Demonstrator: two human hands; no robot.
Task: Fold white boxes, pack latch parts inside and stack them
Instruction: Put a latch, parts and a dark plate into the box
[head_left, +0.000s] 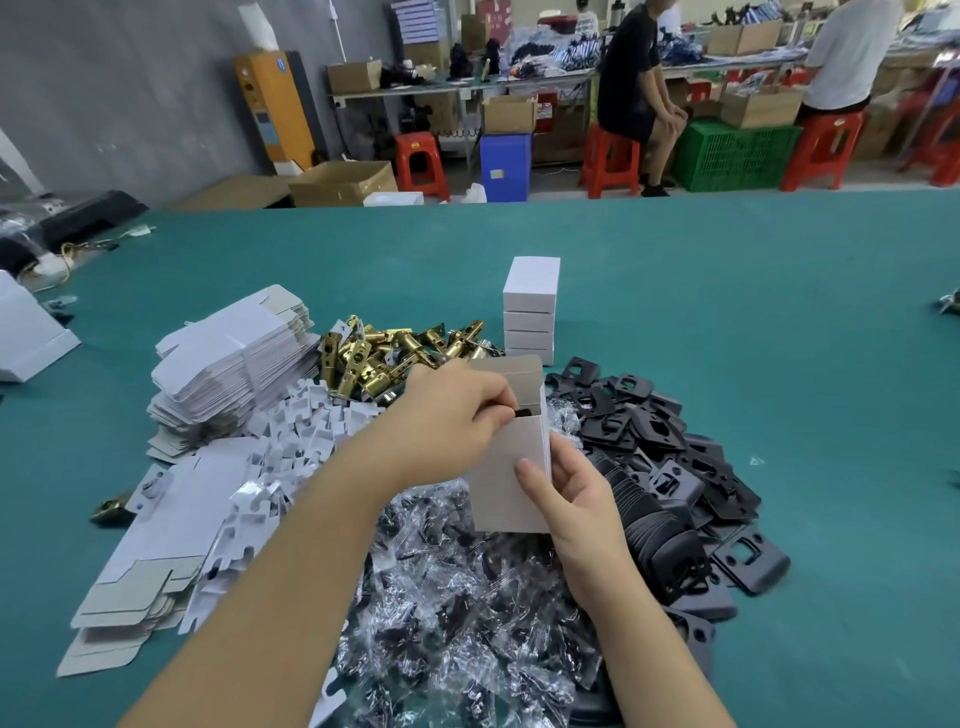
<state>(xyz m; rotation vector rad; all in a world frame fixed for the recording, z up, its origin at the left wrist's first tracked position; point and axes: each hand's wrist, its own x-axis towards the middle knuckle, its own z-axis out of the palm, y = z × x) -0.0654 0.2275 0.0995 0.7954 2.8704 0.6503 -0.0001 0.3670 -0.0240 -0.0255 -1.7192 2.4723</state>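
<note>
My right hand (576, 499) grips an open white box (506, 467) upright by its lower right side, thumb across the front panel. Its top flap stands up behind the opening. My left hand (452, 410) pinches a small black part (521, 413) at the box mouth. Behind the box stands a stack of closed white boxes (531, 312). Brass latch bolts (379, 356) lie heaped at centre-left, black strike plates (660, 467) at right, and bagged black parts (467, 597) in front of me.
Flat unfolded box blanks (234, 364) are piled at left, with white card inserts (291, 441) and more blanks (156, 545) nearer me. The green table (779, 312) stretches right and back. Beyond it, people sit on red stools (613, 156) among cartons.
</note>
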